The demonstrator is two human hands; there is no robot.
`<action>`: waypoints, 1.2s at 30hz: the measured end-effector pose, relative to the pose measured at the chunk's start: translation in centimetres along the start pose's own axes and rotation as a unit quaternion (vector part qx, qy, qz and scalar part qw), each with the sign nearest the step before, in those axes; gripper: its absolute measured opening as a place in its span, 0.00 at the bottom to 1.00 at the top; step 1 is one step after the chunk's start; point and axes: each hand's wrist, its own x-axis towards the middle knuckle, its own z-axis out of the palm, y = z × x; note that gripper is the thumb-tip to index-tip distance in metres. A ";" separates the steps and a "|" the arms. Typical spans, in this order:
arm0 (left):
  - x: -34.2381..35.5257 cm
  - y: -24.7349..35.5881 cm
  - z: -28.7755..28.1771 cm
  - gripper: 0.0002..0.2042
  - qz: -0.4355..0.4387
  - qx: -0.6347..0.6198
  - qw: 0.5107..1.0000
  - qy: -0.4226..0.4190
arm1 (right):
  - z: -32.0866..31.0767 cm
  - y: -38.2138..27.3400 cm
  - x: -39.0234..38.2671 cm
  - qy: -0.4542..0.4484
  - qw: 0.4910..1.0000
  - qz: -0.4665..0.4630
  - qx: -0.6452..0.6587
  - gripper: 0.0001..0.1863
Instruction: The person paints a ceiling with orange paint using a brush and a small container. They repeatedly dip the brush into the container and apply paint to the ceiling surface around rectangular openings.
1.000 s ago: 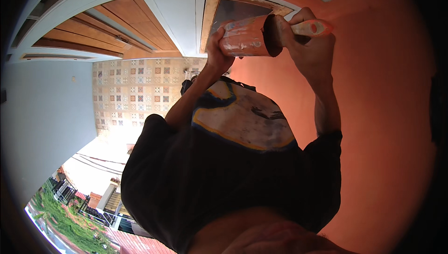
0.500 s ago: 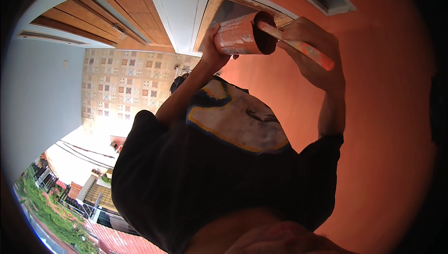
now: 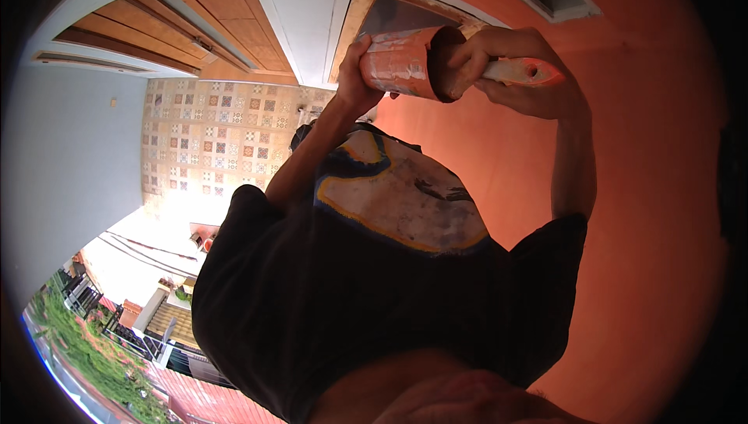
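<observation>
Since half a second earlier, the brush (image 3: 520,72) had swung its handle up from a downward slant to nearly level, and the right hand (image 3: 531,44) had turned with it. That hand's fingers were closed around the brush, their tips at the can's mouth; the bristles were hidden there. At the can's opposite end, the left hand (image 3: 356,81) was curled around its base, holding it tipped on its side with the mouth toward the right hand. Paint streaks covered the can (image 3: 396,64). Just beyond the can appeared a wood-framed pane (image 3: 396,15); farther to its left, a wooden door (image 3: 226,11). Patterned tiles (image 3: 226,134) showed below and left of the can, a black shirt (image 3: 389,307) below it, and an orange wall (image 3: 654,190) to its right.
</observation>
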 end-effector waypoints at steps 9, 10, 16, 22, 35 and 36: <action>-0.1 -0.6 0.1 0.30 0.008 -0.012 1.000 -0.005 | -1.1 -1.2 1.0 -0.056 0.996 0.071 -0.021 0.05; 0.0 -0.7 0.1 0.31 0.007 -0.009 1.000 -0.008 | -1.1 -1.4 1.1 -0.052 0.995 0.070 -0.042 0.05; 0.1 -1.0 -0.1 0.29 0.011 -0.042 0.998 -0.049 | -1.3 -2.5 1.1 -0.046 0.995 0.069 -0.064 0.05; 0.1 -1.2 -0.2 0.28 -0.016 -0.046 0.997 -0.062 | -2.1 -3.7 0.8 -0.082 0.984 0.122 -0.097 0.06; 0.8 -0.9 -0.8 0.33 0.012 -0.042 0.999 -0.014 | 1.9 0.0 -1.2 0.291 0.931 0.053 0.211 0.03; 0.8 -1.0 -0.7 0.33 0.011 -0.046 0.999 -0.009 | 2.6 0.0 -1.1 0.324 0.923 0.081 0.193 0.03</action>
